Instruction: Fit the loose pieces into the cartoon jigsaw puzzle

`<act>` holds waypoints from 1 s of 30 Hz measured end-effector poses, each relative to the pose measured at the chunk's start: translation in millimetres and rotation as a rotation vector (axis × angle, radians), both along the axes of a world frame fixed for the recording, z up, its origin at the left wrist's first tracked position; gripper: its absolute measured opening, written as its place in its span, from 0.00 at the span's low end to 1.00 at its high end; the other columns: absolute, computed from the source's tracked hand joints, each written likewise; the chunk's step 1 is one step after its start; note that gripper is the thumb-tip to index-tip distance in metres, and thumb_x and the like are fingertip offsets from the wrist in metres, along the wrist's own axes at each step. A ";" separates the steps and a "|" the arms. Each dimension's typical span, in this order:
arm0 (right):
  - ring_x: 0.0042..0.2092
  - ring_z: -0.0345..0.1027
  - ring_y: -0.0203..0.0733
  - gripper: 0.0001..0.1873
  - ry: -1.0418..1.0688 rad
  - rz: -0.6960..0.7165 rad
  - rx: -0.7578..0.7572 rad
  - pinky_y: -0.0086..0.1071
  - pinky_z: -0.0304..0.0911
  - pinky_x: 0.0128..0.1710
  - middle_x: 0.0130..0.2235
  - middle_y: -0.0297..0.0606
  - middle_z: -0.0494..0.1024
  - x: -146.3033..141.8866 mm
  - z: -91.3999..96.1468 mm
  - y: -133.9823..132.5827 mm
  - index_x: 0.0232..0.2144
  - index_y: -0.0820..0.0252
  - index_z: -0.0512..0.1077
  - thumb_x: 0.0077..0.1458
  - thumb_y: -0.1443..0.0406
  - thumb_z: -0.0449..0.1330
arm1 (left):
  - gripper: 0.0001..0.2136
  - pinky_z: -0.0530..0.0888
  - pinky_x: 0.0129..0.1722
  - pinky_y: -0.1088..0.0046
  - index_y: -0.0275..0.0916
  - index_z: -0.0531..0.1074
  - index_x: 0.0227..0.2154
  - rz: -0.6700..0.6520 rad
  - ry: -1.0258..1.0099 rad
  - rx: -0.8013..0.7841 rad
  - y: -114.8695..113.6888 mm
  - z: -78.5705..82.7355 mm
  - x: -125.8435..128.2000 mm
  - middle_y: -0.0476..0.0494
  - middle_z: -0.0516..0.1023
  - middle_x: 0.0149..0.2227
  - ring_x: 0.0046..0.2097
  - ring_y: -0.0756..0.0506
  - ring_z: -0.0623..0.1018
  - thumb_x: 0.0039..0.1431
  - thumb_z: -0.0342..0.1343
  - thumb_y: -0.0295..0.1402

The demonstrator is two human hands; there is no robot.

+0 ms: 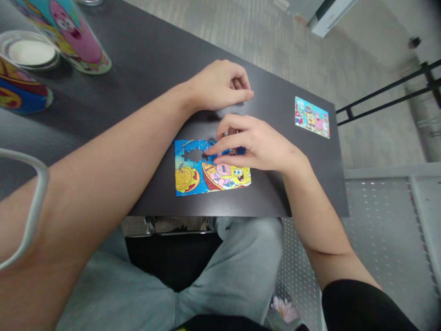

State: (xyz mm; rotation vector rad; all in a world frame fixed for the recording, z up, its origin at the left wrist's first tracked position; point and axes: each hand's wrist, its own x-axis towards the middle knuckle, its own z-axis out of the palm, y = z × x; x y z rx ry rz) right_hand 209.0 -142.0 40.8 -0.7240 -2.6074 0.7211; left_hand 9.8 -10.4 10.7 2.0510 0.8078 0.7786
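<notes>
A jigsaw puzzle (189, 177) lies on the dark table, showing cartoon figures in a boat and a burger on a blue ground. A dark gap with piece-shaped edges shows in its upper left part. My right hand (253, 141) reaches over the puzzle's upper right; its index fingertip touches down at the right end of the gap, with thumb and fingers apart. That hand hides part of the puzzle. Beyond it, my left hand (222, 85) rests on the table with fingers curled in and thumb stretched out. Whatever may be inside those curled fingers is hidden.
A small cartoon picture card (312, 117) lies near the right end of the table (151, 50). At the far left are two cartoon-printed canisters (77, 37) (24, 89) and a round metal-rimmed lid (32, 51). A light curved bar (39, 197) crosses the left edge.
</notes>
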 end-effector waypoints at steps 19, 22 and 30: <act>0.52 0.75 0.48 0.22 0.069 0.032 -0.028 0.45 0.76 0.55 0.56 0.44 0.82 8.4 -21.3 15.2 0.58 0.48 0.98 0.86 0.42 0.73 | 0.11 0.84 0.53 0.57 0.53 0.90 0.36 0.019 -0.057 -0.011 4.1 -8.6 2.6 0.43 0.94 0.37 0.52 0.33 0.93 0.61 0.76 0.51; 0.52 0.77 0.49 0.22 0.082 0.015 -0.023 0.46 0.77 0.55 0.56 0.44 0.84 6.8 -18.3 13.7 0.57 0.49 0.97 0.86 0.42 0.72 | 0.12 0.85 0.54 0.57 0.53 0.90 0.38 0.007 -0.037 -0.002 5.1 -7.7 0.8 0.47 0.93 0.36 0.53 0.34 0.93 0.63 0.75 0.54; 0.44 0.80 0.55 0.16 0.090 -0.573 0.033 0.50 0.78 0.50 0.46 0.43 0.89 57.6 41.3 11.6 0.45 0.49 0.92 0.76 0.45 0.81 | 0.09 0.85 0.54 0.54 0.55 0.92 0.37 0.005 -0.047 0.008 7.1 -9.1 -0.4 0.44 0.94 0.36 0.50 0.33 0.93 0.63 0.75 0.51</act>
